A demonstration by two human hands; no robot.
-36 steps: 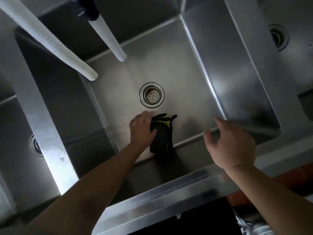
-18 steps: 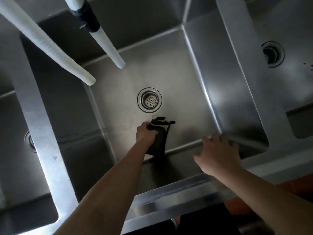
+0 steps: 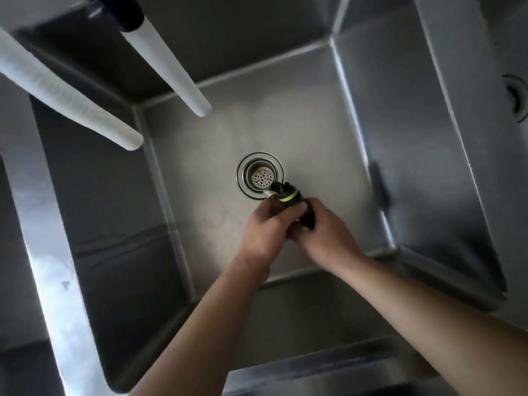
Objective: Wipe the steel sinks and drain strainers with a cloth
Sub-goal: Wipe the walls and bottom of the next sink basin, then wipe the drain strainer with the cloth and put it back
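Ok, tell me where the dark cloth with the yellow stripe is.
Head view, centre: the dark cloth with the yellow stripe is bunched in the left hand and right hand, beside the round steel drain strainer.

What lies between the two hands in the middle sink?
In the head view, the dark cloth lies bunched between the left hand and the right hand; both grip it, just beside the drain strainer.

I'm seeing brushed steel on the sink (image 3: 285,110), dull on its floor, glossier on the divider rim (image 3: 51,267). The perforated strainer (image 3: 261,176) is gleaming metal. The cloth (image 3: 297,205) is looking matt black. 2 white plastic hoses (image 3: 171,67), 1 ribbed.
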